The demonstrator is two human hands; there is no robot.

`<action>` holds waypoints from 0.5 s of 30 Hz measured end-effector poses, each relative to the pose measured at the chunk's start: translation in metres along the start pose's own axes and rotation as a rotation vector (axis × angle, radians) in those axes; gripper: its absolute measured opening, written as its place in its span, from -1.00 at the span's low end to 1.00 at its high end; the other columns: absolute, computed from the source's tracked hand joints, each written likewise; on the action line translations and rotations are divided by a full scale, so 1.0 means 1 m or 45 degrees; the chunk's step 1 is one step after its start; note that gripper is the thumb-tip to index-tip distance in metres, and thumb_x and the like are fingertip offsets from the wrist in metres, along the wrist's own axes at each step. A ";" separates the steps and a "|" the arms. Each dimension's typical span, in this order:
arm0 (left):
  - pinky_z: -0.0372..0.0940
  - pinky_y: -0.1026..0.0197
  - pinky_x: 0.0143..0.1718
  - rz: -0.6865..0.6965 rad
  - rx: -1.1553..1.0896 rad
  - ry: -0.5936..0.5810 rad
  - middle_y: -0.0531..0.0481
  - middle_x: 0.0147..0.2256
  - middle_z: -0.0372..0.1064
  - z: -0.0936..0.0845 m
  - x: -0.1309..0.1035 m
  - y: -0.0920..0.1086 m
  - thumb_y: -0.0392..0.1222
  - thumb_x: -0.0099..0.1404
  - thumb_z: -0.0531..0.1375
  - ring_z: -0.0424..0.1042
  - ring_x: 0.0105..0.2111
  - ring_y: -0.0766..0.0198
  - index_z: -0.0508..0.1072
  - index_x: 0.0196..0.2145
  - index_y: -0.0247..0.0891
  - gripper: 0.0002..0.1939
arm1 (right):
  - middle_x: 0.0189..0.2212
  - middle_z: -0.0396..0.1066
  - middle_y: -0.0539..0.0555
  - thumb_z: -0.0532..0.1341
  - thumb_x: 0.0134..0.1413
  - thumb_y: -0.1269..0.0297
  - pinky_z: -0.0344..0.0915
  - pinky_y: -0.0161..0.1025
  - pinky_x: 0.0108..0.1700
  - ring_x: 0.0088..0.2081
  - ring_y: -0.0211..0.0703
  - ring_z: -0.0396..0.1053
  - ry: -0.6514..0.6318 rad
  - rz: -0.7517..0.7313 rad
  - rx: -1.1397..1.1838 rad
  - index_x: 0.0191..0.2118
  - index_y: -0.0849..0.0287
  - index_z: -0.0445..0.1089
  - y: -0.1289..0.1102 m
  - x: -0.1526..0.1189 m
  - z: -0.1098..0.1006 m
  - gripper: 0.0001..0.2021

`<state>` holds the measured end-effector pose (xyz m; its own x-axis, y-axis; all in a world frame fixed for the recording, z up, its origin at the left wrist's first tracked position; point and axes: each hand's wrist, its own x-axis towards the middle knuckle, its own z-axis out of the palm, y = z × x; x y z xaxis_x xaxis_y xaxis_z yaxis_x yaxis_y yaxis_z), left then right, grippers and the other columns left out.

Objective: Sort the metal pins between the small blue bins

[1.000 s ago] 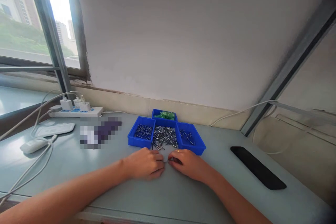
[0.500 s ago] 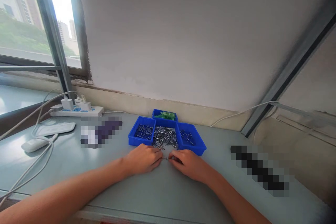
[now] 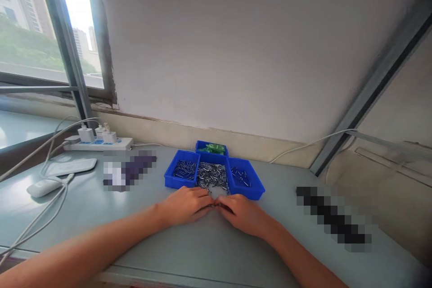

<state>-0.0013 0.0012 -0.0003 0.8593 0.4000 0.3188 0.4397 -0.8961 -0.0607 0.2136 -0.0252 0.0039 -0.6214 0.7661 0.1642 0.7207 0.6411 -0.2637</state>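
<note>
In front of four blue bins (image 3: 179, 183), the left hand (image 3: 187, 204) and right hand (image 3: 241, 212) pinch one metal bit (image 3: 213, 205), too covered to tell its long axis or direction. Three bins hold pins (image 3: 212, 175), uncountably heaped; one holds green pieces (image 3: 214, 148).

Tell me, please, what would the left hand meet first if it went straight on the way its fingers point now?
Most likely the right hand, at its fingertips: the left hand points toward them, and the two look nearly touching, though this one view leaves the exact gap unclear.
</note>
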 end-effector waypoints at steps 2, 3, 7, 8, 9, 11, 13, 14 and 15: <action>0.26 0.27 -0.32 0.009 -0.016 0.020 -0.01 -0.33 0.36 0.001 0.000 0.000 -0.17 0.41 -0.04 0.39 -0.32 0.26 0.40 -0.20 -0.28 -0.75 | -0.40 0.42 -0.02 -0.03 0.26 0.30 0.14 -0.31 -0.35 -0.35 -0.19 0.37 -0.004 0.005 0.019 -0.30 0.12 0.33 0.000 0.000 0.000 -0.79; 0.26 0.27 -0.32 0.015 -0.024 0.032 -0.02 -0.33 0.36 0.001 0.000 0.000 -0.17 0.42 -0.05 0.39 -0.32 0.26 0.40 -0.20 -0.28 -0.74 | -0.40 0.42 -0.02 -0.03 0.27 0.29 0.13 -0.31 -0.36 -0.35 -0.19 0.37 -0.005 0.007 0.019 -0.30 0.12 0.33 0.000 0.000 0.000 -0.79; 0.27 0.27 -0.32 0.040 -0.033 0.084 -0.03 -0.32 0.36 0.000 0.000 0.001 -0.17 0.43 -0.08 0.38 -0.32 0.28 0.40 -0.18 -0.29 -0.71 | -0.43 0.40 -0.03 -0.02 0.26 0.29 0.11 -0.31 -0.39 -0.38 -0.19 0.35 -0.007 0.023 -0.013 -0.33 0.11 0.33 -0.001 0.001 -0.002 -0.79; 0.26 0.27 -0.32 0.046 -0.028 0.091 -0.03 -0.32 0.35 0.000 0.000 0.001 -0.17 0.43 -0.09 0.37 -0.32 0.28 0.40 -0.19 -0.29 -0.71 | -0.44 0.40 -0.03 -0.01 0.25 0.29 0.11 -0.31 -0.39 -0.38 -0.19 0.35 -0.007 0.031 -0.023 -0.34 0.12 0.33 -0.001 0.001 -0.002 -0.79; 0.26 0.28 -0.32 0.051 -0.024 0.093 -0.03 -0.33 0.35 0.000 0.000 0.001 -0.17 0.43 -0.09 0.37 -0.32 0.28 0.40 -0.20 -0.28 -0.71 | -0.45 0.39 -0.03 0.00 0.24 0.30 0.10 -0.31 -0.40 -0.39 -0.19 0.34 -0.007 0.037 -0.029 -0.34 0.12 0.33 -0.001 0.001 -0.003 -0.80; 0.25 0.29 -0.33 0.056 -0.022 0.089 -0.03 -0.32 0.34 0.000 0.000 0.001 -0.18 0.41 -0.06 0.37 -0.32 0.28 0.39 -0.21 -0.28 -0.74 | -0.45 0.39 -0.03 0.01 0.22 0.31 0.10 -0.31 -0.40 -0.40 -0.20 0.34 -0.006 0.043 -0.033 -0.33 0.12 0.33 -0.001 0.001 -0.003 -0.82; 0.24 0.29 -0.34 0.042 -0.022 0.081 -0.02 -0.32 0.34 0.000 0.000 0.001 -0.20 0.37 -0.01 0.37 -0.32 0.28 0.38 -0.23 -0.27 -0.81 | -0.44 0.39 -0.04 0.02 0.21 0.32 0.10 -0.32 -0.39 -0.39 -0.20 0.34 -0.002 0.050 -0.034 -0.31 0.11 0.34 -0.001 0.001 -0.004 -0.83; 0.24 0.29 -0.36 0.021 -0.017 0.073 -0.01 -0.33 0.34 0.001 -0.001 0.002 -0.22 0.34 0.02 0.37 -0.33 0.28 0.37 -0.25 -0.27 -0.85 | -0.45 0.39 -0.04 0.02 0.20 0.32 0.10 -0.32 -0.39 -0.39 -0.20 0.34 -0.004 0.055 -0.034 -0.30 0.11 0.34 -0.001 0.001 -0.004 -0.84; 0.23 0.29 -0.37 -0.008 -0.010 0.062 0.01 -0.34 0.34 0.001 -0.001 0.002 -0.24 0.31 0.04 0.37 -0.35 0.28 0.35 -0.26 -0.26 -0.88 | -0.45 0.39 -0.04 0.03 0.19 0.32 0.10 -0.32 -0.39 -0.39 -0.20 0.34 -0.006 0.058 -0.030 -0.28 0.10 0.35 -0.001 0.001 -0.004 -0.85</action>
<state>-0.0008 -0.0006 -0.0013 0.8425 0.3963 0.3648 0.4431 -0.8950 -0.0511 0.2134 -0.0249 0.0085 -0.5890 0.7945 0.1478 0.7555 0.6063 -0.2484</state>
